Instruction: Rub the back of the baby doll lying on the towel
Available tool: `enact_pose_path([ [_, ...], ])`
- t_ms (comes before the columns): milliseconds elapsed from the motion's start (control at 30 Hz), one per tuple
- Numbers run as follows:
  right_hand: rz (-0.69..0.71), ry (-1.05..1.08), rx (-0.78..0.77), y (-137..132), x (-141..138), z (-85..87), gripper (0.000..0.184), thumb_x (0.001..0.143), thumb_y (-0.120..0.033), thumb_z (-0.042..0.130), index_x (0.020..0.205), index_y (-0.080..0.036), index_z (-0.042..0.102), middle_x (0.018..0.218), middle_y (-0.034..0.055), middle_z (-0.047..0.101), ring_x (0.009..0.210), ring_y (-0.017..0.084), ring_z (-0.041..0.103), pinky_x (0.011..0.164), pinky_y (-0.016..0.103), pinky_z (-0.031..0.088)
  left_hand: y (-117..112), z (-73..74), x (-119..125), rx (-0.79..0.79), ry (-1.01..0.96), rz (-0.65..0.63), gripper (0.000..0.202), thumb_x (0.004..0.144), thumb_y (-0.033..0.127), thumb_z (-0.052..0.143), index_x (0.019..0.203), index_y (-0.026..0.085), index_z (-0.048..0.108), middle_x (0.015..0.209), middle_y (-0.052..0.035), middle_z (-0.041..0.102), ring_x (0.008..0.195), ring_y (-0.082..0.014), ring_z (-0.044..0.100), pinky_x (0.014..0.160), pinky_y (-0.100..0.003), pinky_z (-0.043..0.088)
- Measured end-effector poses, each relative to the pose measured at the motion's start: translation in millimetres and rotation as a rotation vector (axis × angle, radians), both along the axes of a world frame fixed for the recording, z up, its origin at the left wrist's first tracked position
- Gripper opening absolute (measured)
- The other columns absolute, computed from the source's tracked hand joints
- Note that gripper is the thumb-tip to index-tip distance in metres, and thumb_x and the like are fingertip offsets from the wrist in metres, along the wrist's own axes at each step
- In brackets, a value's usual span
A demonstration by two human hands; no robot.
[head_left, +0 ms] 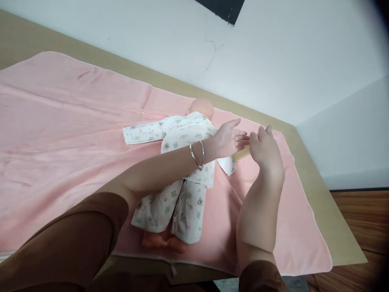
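My left hand (227, 139), with two thin bangles (197, 155) at its wrist, is open, palm showing and fingers stretched to the right. Its fingertips meet or nearly meet my right hand (266, 146), whose fingers are bent and mostly turned from view. What the right hand holds, if anything, is hidden. Between the hands, lower down, a yellowish strip (241, 154) shows; its kind is unclear. Under my left forearm lies a baby doll (202, 107) in a white printed shirt (185, 132) and matching trousers (190, 207). One sleeve stretches left; the other end shows below my left hand.
A pink blanket (75, 162) with creases covers much of the wooden table (328, 219). Behind it rises a white wall (152, 44) with a dark panel (225, 10) at the top. Brown wood flooring (361, 215) lies at the right.
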State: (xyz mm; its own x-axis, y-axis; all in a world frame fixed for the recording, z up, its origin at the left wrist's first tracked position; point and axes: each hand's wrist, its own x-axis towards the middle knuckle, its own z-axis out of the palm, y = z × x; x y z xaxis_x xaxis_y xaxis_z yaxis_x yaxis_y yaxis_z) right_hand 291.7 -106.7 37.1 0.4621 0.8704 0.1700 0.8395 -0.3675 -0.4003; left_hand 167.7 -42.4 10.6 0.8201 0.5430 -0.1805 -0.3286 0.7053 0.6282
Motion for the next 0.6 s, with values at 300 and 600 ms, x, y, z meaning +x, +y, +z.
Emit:
enact_pose_path([
  [300, -0.027, -0.094, -0.057, 0.1, -6.3, -3.9, 0.068, 0.096, -0.039, 0.038, 0.151, 0.000, 0.036, 0.168, 0.0328, 0.016, 0.156, 0.048, 0.023, 0.120, 0.072, 0.024, -16.0, 5.9, -15.0, -0.103, -0.089, -0.109, 0.061, 0.105, 0.053, 0.033, 0.136, 0.006, 0.056, 0.129, -0.0178, 0.066, 0.122, -0.0281, 0.064, 0.114, -0.040, 0.044],
  [600, 0.336, -0.077, 0.114, -20.4, -77.7, 4.3, 0.066, 0.105, -0.055, 0.018, 0.160, -0.019, 0.030, 0.173, 0.0158, 0.016, 0.162, 0.037, 0.006, 0.125, 0.072, 0.015, -47.4, 31.6, -86.1, -0.022, -0.147, -0.136, 0.074, 0.105, 0.063, 0.010, 0.138, 0.017, 0.058, 0.135, -0.0119, 0.065, 0.135, -0.0297, 0.056, 0.117, -0.048, 0.040],
])
